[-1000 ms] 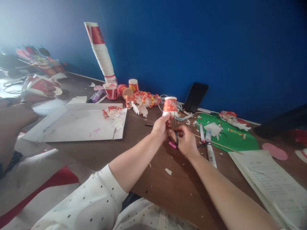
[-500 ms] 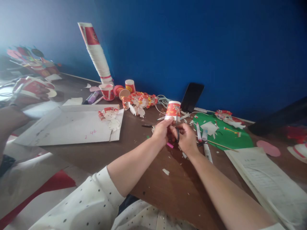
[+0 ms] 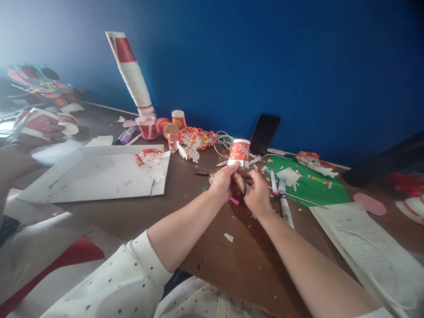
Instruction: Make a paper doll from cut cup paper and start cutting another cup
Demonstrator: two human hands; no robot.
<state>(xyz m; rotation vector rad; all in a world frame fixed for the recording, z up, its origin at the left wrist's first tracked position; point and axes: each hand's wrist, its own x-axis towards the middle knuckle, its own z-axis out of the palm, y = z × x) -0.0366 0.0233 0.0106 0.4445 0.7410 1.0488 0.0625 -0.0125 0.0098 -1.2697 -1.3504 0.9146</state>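
Note:
Between my hands a red and white paper cup (image 3: 237,151) is held up over the brown table, its white band toward me. My left hand (image 3: 223,182) grips the band with the thumb on top. In my right hand (image 3: 256,191) is a pair of dark-handled scissors (image 3: 244,182), fingers curled around the loops. The blades lie against the right part of the cup; whether they are parted I cannot tell. Below the hands lies a small pink piece (image 3: 234,200) among white paper scraps (image 3: 228,237).
A tall leaning stack of paper cups (image 3: 134,79) stands at the back left. Nearby are red and white cut-paper figures (image 3: 194,141), a white board (image 3: 96,176), a phone (image 3: 265,132), a green sheet (image 3: 308,190), markers (image 3: 286,213) and papers (image 3: 361,238). Another person's hand (image 3: 49,128) is far left.
My hands, the cup and the scissors stay nearly in place. The whole view has shifted very slightly.

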